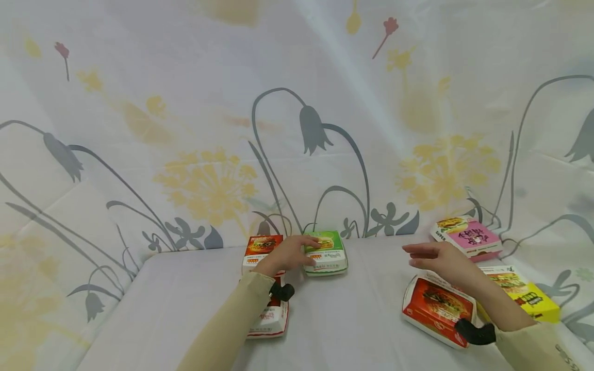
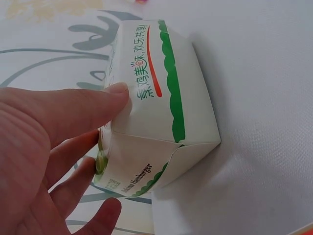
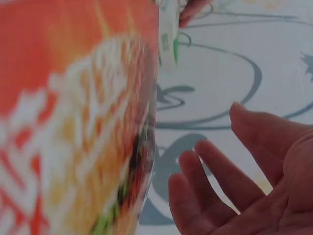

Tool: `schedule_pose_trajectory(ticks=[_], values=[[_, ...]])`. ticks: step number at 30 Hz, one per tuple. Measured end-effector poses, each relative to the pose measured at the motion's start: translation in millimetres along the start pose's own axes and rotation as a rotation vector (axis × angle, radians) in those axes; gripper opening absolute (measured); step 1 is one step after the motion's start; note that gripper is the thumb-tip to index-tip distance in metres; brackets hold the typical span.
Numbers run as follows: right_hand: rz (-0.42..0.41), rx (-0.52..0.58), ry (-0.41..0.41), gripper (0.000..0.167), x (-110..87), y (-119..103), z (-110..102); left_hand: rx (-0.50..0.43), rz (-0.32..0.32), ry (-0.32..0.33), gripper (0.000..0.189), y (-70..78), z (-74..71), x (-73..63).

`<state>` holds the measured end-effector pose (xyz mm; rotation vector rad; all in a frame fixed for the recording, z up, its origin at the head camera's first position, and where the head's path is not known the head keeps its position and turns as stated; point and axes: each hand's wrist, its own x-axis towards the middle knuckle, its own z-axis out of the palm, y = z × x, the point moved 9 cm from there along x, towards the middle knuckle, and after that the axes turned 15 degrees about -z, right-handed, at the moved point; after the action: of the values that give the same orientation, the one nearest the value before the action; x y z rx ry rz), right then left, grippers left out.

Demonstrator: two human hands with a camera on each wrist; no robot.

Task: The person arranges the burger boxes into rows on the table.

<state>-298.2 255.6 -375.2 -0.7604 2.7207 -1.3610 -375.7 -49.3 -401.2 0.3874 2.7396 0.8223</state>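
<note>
My left hand [image 1: 290, 252] is at the left end of a green and white hamburger box [image 1: 327, 260]. In the left wrist view, its thumb lies on the box's printed front panel [image 2: 146, 88] while the other fingers bend over the top side. That box stands at the back of the table, close to the patterned cloth. At the right, my right hand [image 1: 438, 260] hovers over the far side of a red burger box [image 1: 438, 309], holding nothing. The right wrist view shows its fingers loosely spread [image 3: 215, 191] beside the large red box face.
Two red and white burger boxes, one farther back [image 1: 262, 247] and one nearer [image 1: 271, 319], sit by my left forearm. A pink box [image 1: 473, 237] and a yellow box [image 1: 524, 293] lie at the right. A flower-printed cloth [image 1: 297, 170] rises behind the white table [image 1: 352, 319].
</note>
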Motion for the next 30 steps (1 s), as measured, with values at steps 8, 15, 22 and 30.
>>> schedule_pose_trajectory(ticks=[8, 15, 22, 30], values=[[0.024, -0.033, -0.079, 0.051, -23.0, 14.2, -19.4, 0.009, -0.011, 0.009, 0.042, -0.1, 0.7, 1.4], [0.084, -0.063, -0.134, 0.056, -37.0, 28.0, -27.1, 0.007, -0.014, 0.004, 0.042, -0.5, 1.1, 1.6], [0.118, -0.037, -0.165, 0.056, -45.6, 41.2, -23.1, 0.01, -0.012, 0.004, 0.042, -0.9, 0.0, 1.6], [0.162, -0.037, -0.156, 0.053, -48.7, 47.8, -22.1, 0.007, -0.014, -0.002, 0.042, -0.7, -0.3, 1.8]])
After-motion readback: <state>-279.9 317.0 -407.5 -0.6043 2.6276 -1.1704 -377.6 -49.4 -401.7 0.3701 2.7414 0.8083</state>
